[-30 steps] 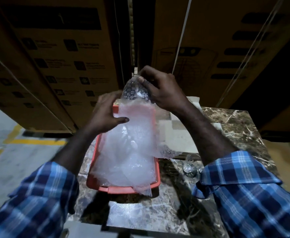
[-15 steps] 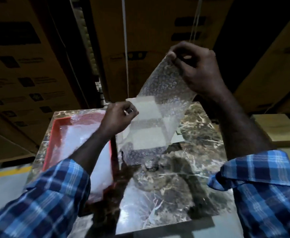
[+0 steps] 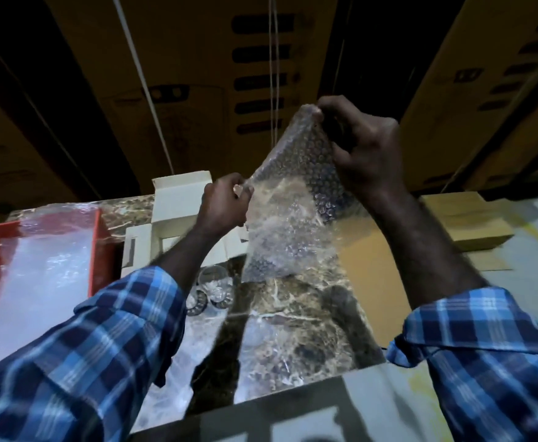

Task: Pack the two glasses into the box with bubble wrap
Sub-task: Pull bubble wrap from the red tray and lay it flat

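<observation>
The clear, dimpled sheet of bubble wrap point(image 3: 293, 212) hangs at the centre of the frame, stretched between our two hands above the brown veined marble tabletop point(image 3: 299, 314). Our right hand point(image 3: 366, 148), at upper right, pinches the sheet's top corner between thumb and fingers; our left hand point(image 3: 226, 205), lower and nearer the centre, is curled round the sheet's left edge. The two clear cut-glass tumblers point(image 3: 212, 288) lie on the tabletop at lower centre, just beside our left forearm and below the sheet's free bottom edge. The open white cardboard box point(image 3: 178, 215), its flaps raised, stands behind our left hand at centre left. The red plastic tray point(image 3: 101, 237) at the left edge holds further sheets of bubble wrap.

We judge the step in hand to be opening out one sheet for the first glass. To do it well, we would keep both grips on the edges, pull the sheet flat without tearing it, and lay it on the bare marble beside the glasses. We would lower it clear of them, since a trailing edge could knock and roll a glass.
</observation>
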Demonstrator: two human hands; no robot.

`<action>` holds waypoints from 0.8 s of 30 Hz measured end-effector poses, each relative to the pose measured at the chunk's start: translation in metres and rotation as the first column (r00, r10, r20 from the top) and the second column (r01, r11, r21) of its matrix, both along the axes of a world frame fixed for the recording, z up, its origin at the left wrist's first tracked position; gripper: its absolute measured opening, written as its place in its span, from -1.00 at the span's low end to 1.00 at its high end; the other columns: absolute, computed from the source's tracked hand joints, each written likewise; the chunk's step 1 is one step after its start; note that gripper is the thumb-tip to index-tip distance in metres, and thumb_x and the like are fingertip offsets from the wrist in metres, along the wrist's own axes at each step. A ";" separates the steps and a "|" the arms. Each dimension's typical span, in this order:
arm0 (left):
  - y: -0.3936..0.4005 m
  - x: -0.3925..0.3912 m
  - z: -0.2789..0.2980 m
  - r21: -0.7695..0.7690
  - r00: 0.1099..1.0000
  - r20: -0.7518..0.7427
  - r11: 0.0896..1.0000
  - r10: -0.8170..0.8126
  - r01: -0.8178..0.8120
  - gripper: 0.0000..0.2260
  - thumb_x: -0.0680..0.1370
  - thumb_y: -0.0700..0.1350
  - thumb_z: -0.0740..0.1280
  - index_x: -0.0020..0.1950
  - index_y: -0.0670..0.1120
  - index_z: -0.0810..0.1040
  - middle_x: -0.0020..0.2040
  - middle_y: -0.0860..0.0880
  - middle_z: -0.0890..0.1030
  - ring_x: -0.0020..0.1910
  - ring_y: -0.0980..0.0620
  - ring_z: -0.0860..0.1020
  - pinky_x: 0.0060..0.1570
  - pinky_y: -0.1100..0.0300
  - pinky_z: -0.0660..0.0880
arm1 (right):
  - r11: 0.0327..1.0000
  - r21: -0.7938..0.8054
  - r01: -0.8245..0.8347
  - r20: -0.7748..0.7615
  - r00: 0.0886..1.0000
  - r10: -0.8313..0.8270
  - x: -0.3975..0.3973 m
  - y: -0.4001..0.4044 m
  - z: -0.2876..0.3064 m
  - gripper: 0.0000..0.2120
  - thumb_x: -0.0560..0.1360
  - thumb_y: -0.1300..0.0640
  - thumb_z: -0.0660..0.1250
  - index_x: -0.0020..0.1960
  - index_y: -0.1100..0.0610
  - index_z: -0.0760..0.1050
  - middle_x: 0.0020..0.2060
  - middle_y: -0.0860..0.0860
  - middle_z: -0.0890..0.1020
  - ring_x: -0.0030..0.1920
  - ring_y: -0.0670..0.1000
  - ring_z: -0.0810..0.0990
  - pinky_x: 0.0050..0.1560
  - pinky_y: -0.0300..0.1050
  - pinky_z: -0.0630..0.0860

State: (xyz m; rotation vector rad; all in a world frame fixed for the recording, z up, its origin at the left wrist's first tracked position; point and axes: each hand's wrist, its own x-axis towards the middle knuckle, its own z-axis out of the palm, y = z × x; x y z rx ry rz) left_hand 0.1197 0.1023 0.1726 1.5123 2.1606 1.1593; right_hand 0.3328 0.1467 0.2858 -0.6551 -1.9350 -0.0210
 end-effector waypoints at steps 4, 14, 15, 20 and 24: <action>0.003 0.012 -0.007 0.062 0.992 0.127 0.998 -0.004 -0.004 -0.90 0.59 -0.09 0.39 0.03 -0.11 0.61 -0.32 -0.04 0.68 -0.41 0.10 0.66 -0.33 0.08 0.64 | 0.979 0.204 -0.018 0.115 0.993 -0.006 0.019 -0.001 -0.003 -0.66 0.68 -0.01 0.19 0.15 0.18 0.64 -0.30 0.09 0.66 -0.32 0.11 0.66 -0.37 -0.05 0.57; -0.054 0.032 -0.046 -0.081 0.972 0.231 0.995 -0.043 0.064 -0.71 0.56 -0.36 0.36 0.18 -0.03 0.57 -0.03 -0.06 0.68 -0.25 0.22 0.66 -0.35 0.25 0.60 | 0.974 0.025 -0.227 0.389 0.899 0.200 0.033 -0.089 -0.131 -0.76 0.52 0.20 0.40 0.19 0.08 0.59 -0.47 -0.02 0.50 -0.55 -0.03 0.40 -0.47 -0.31 0.30; -0.063 0.032 -0.051 -0.107 0.965 0.259 0.993 -0.029 0.058 -0.69 0.57 -0.38 0.34 0.16 0.00 0.56 -0.05 -0.06 0.68 -0.28 0.22 0.66 -0.36 0.24 0.61 | 0.976 -0.015 -0.219 0.416 0.886 0.206 0.034 -0.095 -0.149 -0.64 0.46 0.24 0.46 0.22 0.04 0.52 -0.47 -0.03 0.48 -0.55 -0.02 0.38 -0.47 -0.30 0.31; -0.126 0.036 -0.093 -0.142 0.989 0.099 0.982 -0.107 0.121 -0.55 0.49 -0.46 0.35 0.22 0.01 0.57 0.09 -0.04 0.67 0.00 0.04 0.66 0.00 0.16 0.62 | 0.978 -0.143 -0.152 0.568 0.797 0.207 0.036 -0.114 -0.220 -0.39 0.30 0.26 0.56 0.25 -0.01 0.40 -0.44 -0.03 0.43 -0.51 0.02 0.37 -0.50 -0.23 0.35; -0.167 0.041 -0.131 -0.212 0.950 0.063 0.926 -0.307 0.313 -0.46 0.54 -0.27 0.43 0.46 0.10 0.42 0.44 0.06 0.46 0.35 0.10 0.46 0.29 0.26 0.44 | 0.973 -0.180 -0.143 0.589 0.777 0.223 0.029 -0.122 -0.258 -0.42 0.34 0.17 0.57 0.25 -0.02 0.38 -0.38 0.00 0.45 -0.47 0.07 0.43 -0.48 -0.19 0.31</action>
